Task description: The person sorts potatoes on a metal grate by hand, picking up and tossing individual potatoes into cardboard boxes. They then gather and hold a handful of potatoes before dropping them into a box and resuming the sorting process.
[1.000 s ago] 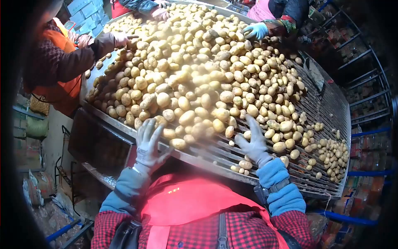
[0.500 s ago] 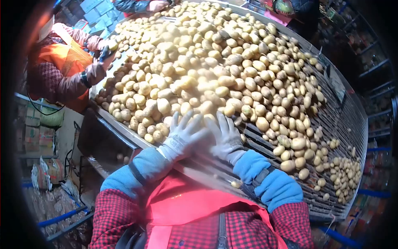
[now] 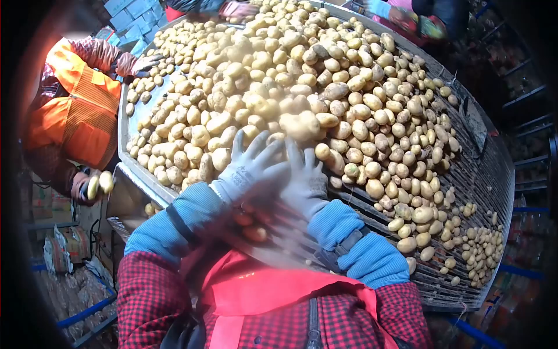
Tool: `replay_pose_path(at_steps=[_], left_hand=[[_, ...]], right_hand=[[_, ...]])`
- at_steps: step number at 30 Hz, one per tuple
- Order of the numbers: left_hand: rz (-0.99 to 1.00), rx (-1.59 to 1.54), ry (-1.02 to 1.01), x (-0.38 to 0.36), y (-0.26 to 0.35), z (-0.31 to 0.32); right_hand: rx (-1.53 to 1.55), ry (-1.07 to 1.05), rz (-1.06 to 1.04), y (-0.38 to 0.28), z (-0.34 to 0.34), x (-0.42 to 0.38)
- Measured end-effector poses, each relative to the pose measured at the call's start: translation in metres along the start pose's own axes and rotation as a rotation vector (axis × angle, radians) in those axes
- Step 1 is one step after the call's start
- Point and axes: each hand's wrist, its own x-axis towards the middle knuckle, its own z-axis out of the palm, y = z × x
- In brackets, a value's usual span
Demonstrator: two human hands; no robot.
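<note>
Both my hands wear pale gloves and lie at the near edge of a big heap of potatoes point(image 3: 218, 123). My left hand point(image 3: 250, 168) has its fingers spread against the nearest potatoes. Close beside it on the right, my right hand point(image 3: 305, 177) also has its fingers apart, tips touching the heap. Neither hand grips anything. A few potatoes point(image 3: 254, 234) lie below my left wrist, partly blurred. The heap rests on a slatted sorting table point(image 3: 372, 220), whose dark bars show to the right of my right hand.
A co-worker in an orange vest point(image 3: 87, 116) stands at the left, one hand holding potatoes point(image 3: 100, 184) outside the table's edge. Other people's hands point(image 3: 238, 10) are at the far side. Smaller potatoes point(image 3: 482, 250) lie at the right end. Shelves with bags point(image 3: 67, 250) stand lower left.
My hands have moved slightly left and up against the heap. Potatoes now show below my left wrist. The left co-worker has shifted, with one hand now lower and holding potatoes beyond the table.
</note>
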Motion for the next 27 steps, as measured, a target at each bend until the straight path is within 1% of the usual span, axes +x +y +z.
replay_pose_path(at_steps=[3,4,7,8,10,11,12,13,14,15,16,17,18,19,20,21,24,27], left_hand=[[0.002,-0.007,0.104,0.002,-0.018,0.008],[-0.016,-0.031,0.133,0.003,-0.022,0.009],[-0.055,-0.025,0.080,0.004,-0.032,0.010],[-0.079,-0.055,0.070,0.005,-0.034,0.010],[-0.131,-0.118,0.020,0.012,-0.037,-0.006],[-0.145,-0.100,0.063,0.013,-0.043,0.002],[-0.156,-0.113,0.079,0.016,-0.050,0.003],[-0.166,-0.124,0.093,0.018,-0.060,0.004],[-0.143,-0.155,0.138,0.021,-0.075,0.016],[-0.163,-0.152,0.110,0.026,-0.084,0.010],[-0.210,-0.201,0.123,0.030,-0.092,0.002],[-0.256,-0.250,0.138,0.035,-0.102,0.000],[-0.275,-0.273,0.229,0.037,-0.118,0.006],[-0.344,-0.196,0.192,0.046,-0.128,0.009],[-0.400,-0.142,0.143,0.051,-0.136,0.008],[-0.455,-0.082,0.096,0.058,-0.142,0.001],[-0.486,-0.196,0.031,0.064,-0.172,0.010],[-0.448,-0.215,0.016,0.059,-0.186,0.007]], right_hand=[[0.006,0.061,-0.111,0.006,0.003,0.020],[-0.040,0.190,-0.195,0.009,0.010,0.030],[-0.050,0.036,-0.134,0.007,0.008,0.043],[-0.055,0.104,-0.168,0.005,0.011,0.047],[-0.053,0.161,-0.195,0.003,0.015,0.057],[-0.050,0.189,-0.208,0.002,0.016,0.062],[0.007,0.030,-0.130,-0.005,0.006,0.069],[0.002,0.167,-0.224,-0.004,0.007,0.080],[0.019,0.118,-0.194,-0.003,0.007,0.092],[0.056,0.094,-0.140,-0.009,0.004,0.103],[0.093,0.073,-0.085,-0.020,-0.004,0.114],[0.149,0.001,0.006,-0.031,-0.012,0.123],[0.153,-0.015,0.024,-0.041,-0.020,0.130],[0.156,-0.029,0.044,-0.049,-0.025,0.138],[0.136,-0.098,0.116,-0.055,-0.027,0.154],[0.181,-0.076,0.065,-0.055,-0.027,0.165],[0.044,-0.067,0.075,-0.066,-0.026,0.186],[0.035,-0.158,0.044,-0.070,-0.032,0.194]])
